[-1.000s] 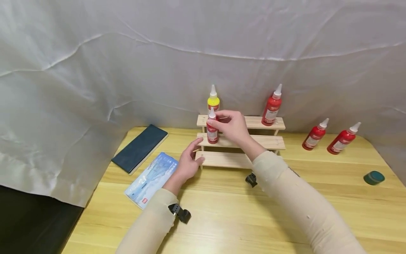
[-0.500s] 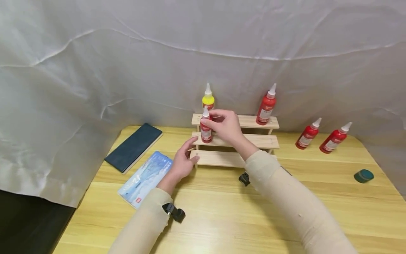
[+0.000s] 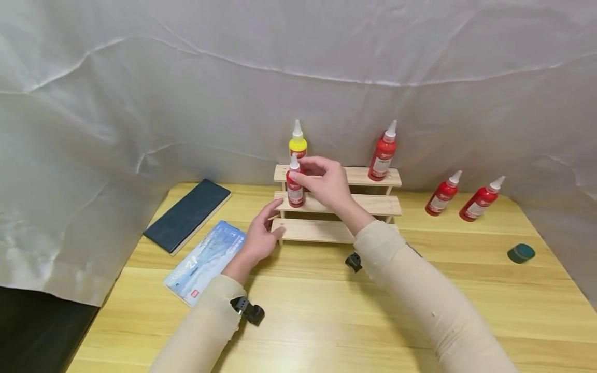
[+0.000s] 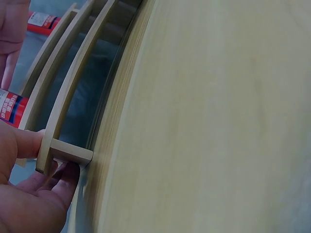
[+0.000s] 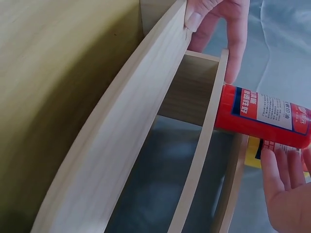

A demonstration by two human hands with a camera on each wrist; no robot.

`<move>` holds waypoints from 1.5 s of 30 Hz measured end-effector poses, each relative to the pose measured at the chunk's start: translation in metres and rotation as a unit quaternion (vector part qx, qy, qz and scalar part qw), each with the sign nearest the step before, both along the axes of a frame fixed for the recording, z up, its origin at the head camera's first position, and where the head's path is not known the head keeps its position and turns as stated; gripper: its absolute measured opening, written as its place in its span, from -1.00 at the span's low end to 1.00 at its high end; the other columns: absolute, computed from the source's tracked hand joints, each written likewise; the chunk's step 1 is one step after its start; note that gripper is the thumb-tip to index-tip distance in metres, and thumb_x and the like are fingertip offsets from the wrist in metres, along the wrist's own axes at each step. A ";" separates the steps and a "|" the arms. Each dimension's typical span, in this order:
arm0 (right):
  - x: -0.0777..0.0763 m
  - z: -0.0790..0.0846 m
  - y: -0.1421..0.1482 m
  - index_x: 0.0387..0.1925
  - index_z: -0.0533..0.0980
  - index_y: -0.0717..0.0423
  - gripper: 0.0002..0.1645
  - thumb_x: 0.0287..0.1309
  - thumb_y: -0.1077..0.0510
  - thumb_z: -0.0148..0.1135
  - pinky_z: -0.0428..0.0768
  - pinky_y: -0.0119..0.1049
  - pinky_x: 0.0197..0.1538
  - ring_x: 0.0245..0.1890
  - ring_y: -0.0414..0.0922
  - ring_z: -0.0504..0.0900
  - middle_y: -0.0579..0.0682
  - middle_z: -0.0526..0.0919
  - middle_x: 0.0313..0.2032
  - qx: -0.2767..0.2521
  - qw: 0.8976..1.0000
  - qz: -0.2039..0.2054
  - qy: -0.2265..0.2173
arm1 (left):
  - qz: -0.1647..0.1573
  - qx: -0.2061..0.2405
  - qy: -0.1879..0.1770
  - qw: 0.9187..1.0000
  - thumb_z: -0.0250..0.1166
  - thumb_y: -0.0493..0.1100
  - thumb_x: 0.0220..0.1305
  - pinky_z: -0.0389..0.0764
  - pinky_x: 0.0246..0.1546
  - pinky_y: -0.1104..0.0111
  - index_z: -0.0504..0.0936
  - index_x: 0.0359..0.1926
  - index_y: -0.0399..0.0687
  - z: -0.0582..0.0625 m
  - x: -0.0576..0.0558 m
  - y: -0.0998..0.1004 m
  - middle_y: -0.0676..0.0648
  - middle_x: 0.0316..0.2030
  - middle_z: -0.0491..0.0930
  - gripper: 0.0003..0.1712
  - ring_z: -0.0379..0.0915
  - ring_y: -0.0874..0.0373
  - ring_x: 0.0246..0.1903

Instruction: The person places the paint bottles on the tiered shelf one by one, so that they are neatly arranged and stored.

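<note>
A three-step wooden rack (image 3: 322, 230) stands near the back of the table. My right hand (image 3: 328, 184) pinches a red squeeze bottle (image 3: 295, 196) near its top. The bottle is upright at the left end of the middle step, its base right at the board in the right wrist view. Directly behind it on the top step is a yellow squeeze bottle (image 3: 297, 144), partly hidden. My left hand (image 3: 258, 238) grips the left end of the rack, thumb and fingers around the lowest board and its leg in the left wrist view.
Another red bottle (image 3: 383, 159) occupies the top step's right end. Two more red bottles, one nearer (image 3: 441, 199) and one farther right (image 3: 479, 203), stand on the table beside a dark green round container (image 3: 521, 253). A dark notebook (image 3: 188, 216) and blue booklet (image 3: 205, 263) lie at left.
The whole scene has slid left in the head view as the camera turned. Both hands keep their places on the rack and the red bottle, which stays on the middle step.
</note>
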State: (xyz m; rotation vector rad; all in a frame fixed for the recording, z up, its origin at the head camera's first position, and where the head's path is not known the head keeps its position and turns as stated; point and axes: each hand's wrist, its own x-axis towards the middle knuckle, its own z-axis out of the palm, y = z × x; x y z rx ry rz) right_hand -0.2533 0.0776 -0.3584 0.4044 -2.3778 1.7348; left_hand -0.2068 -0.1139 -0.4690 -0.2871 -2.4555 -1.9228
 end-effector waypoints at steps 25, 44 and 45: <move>0.045 -0.011 0.052 0.06 0.64 0.17 -0.50 0.09 0.07 0.53 0.61 -0.27 0.05 -0.03 -0.08 0.66 0.10 0.69 -0.03 -0.031 0.999 -0.013 0.024 | -0.001 0.005 -0.010 1.000 0.24 -0.53 0.26 0.26 0.34 0.13 0.35 0.45 0.20 0.001 0.001 0.001 -0.06 0.34 0.37 -0.17 0.29 0.00 0.29; 0.094 -0.004 0.106 0.03 0.60 0.35 -0.58 0.14 0.29 0.45 0.63 -0.30 0.01 0.01 0.20 0.62 0.18 0.67 -0.03 -0.025 0.998 -0.063 0.013 | -0.005 0.013 -0.008 1.000 0.24 -0.53 0.28 0.27 0.34 0.12 0.36 0.44 0.22 0.000 0.000 0.000 -0.09 0.32 0.39 -0.17 0.29 0.00 0.29; 0.094 -0.008 0.110 0.04 0.61 0.34 -0.57 0.13 0.28 0.46 0.62 -0.31 0.01 0.00 0.18 0.63 0.15 0.68 -0.03 -0.027 0.997 -0.067 0.013 | -0.004 0.014 -0.007 1.000 0.24 -0.53 0.27 0.27 0.34 0.12 0.36 0.44 0.22 -0.001 0.000 0.000 -0.09 0.31 0.39 -0.18 0.30 0.00 0.28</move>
